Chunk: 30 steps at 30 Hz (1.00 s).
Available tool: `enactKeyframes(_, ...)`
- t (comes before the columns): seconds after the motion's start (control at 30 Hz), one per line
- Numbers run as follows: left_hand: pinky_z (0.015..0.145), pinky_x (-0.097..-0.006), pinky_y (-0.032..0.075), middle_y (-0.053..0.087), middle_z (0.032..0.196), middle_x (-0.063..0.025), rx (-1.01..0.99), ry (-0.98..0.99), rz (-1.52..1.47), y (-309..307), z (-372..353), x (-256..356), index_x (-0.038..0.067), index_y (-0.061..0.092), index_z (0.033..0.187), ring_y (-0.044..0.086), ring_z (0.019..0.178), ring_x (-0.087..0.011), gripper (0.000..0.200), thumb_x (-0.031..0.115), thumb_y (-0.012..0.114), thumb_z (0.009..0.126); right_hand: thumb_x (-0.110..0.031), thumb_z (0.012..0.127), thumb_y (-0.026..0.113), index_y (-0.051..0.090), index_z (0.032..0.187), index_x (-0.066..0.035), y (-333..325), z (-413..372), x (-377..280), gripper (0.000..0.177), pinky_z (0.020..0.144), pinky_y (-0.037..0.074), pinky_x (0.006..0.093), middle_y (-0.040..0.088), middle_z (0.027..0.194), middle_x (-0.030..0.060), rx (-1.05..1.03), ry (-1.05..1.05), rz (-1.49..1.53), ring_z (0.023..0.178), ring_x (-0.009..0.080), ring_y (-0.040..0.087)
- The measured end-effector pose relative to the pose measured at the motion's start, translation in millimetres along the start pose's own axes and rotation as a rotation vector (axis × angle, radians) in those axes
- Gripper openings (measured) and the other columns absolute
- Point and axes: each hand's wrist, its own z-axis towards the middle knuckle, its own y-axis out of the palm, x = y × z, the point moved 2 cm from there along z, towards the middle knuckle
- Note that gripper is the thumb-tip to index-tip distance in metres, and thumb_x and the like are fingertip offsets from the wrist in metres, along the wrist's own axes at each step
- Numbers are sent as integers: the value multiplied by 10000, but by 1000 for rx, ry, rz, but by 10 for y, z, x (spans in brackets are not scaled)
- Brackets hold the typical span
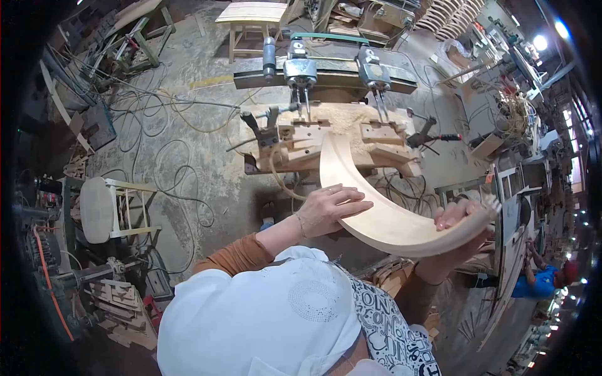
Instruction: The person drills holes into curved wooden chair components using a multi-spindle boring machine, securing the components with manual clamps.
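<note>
wood (392, 227) spans between both gripping hands (337, 210)

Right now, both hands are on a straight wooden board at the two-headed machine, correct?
No, the wooden piece is curved, not straight. The left hand and right hand are both on it, at the two-headed machine, as the head view shows.

Sawdust and stains marked the grey concrete floor (216, 163), where dark hoses (188, 188) coiled. A round-seated stool (98, 210) stood near stacked wood pieces (119, 310); bright lamps (540, 42) glowed on the right side.
</note>
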Motion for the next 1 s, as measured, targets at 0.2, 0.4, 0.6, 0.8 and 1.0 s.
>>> enactKeyframes(0.2,910,-383,593,684,1201,-61,32,-160,-41,-316,-114,-752,199,676,1288,689,1082,-259,590,142,792,712,-532,994,555,497,1331,-39,589,558,812,600,657,502,330,599,965,126,110,180,-94,764,225,589)
enactKeyframes(0.4,874,-348,603,686,1202,-51,-7,-188,-61,-501,-142,-1247,205,661,1306,704,1046,-237,576,192,789,744,-467,1001,579,525,1247,-44,899,914,1292,492,601,492,312,516,864,63,191,226,-124,674,169,533)
enactKeyframes(0.6,857,-326,604,688,1201,-54,-22,-139,-98,-546,-114,-1465,195,658,1301,707,1035,-222,539,222,764,773,-519,976,600,460,1335,-31,858,972,1430,622,632,499,325,518,884,95,147,213,-118,721,191,542)
enactKeyframes(0.8,866,-320,595,686,1184,-63,-45,-127,-80,-546,-156,-1510,184,642,1319,705,1018,-231,555,200,738,773,-491,948,661,474,1101,-28,861,1003,1458,523,601,476,320,505,786,77,94,213,-48,657,186,521)
enactKeyframes(1.0,886,-322,586,672,1179,-55,-50,-148,-59,-521,-175,-1530,144,637,1319,702,1017,-235,528,179,675,794,-621,992,477,482,1168,-22,820,1175,1479,625,573,416,304,490,722,63,1,278,-59,654,181,517)
